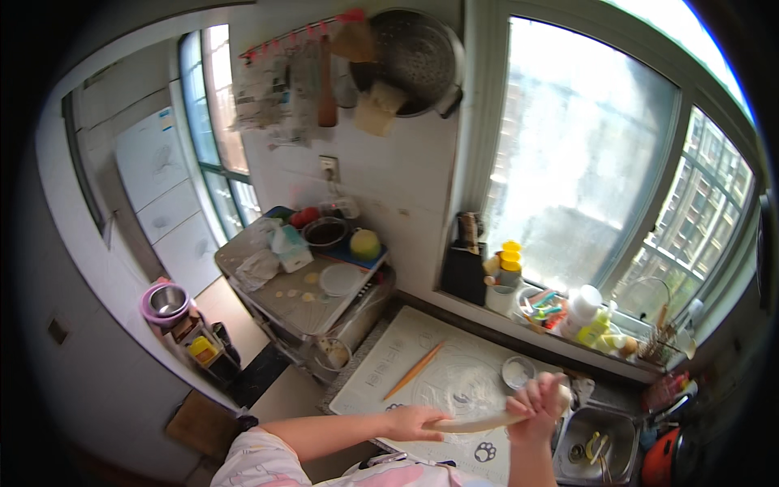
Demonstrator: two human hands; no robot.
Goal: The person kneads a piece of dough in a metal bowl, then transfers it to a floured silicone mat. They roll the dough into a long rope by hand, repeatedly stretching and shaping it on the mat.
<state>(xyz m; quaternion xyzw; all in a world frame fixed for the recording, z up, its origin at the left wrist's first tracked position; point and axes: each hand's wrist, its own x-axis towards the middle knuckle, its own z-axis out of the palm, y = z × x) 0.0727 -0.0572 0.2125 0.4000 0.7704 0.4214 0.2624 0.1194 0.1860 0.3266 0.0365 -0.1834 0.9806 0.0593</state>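
A long strip of pale dough (478, 423) stretches between my two hands above the pastry mat (371, 371). My left hand (417, 422) pinches its left end between thumb and fingers. Around its other end the fingers of my right hand (535, 409) are curled, and a bit of dough shows beyond them. Flour is dusted over the middle of the mat, which bears printed circles and paw marks. A tapered wooden rolling pin (415, 370) lies slantwise on the mat's left half. Just beyond my right hand stands a small bowl of white powder (518, 372).
A steel sink (599, 441) is to the right, with utensils in it. Bottles and a cup of tools (538, 306) line the windowsill. At the left, a side table (304, 316) carries a dark bowl (325, 233), a tissue pack (291, 246) and a lid (341, 279).
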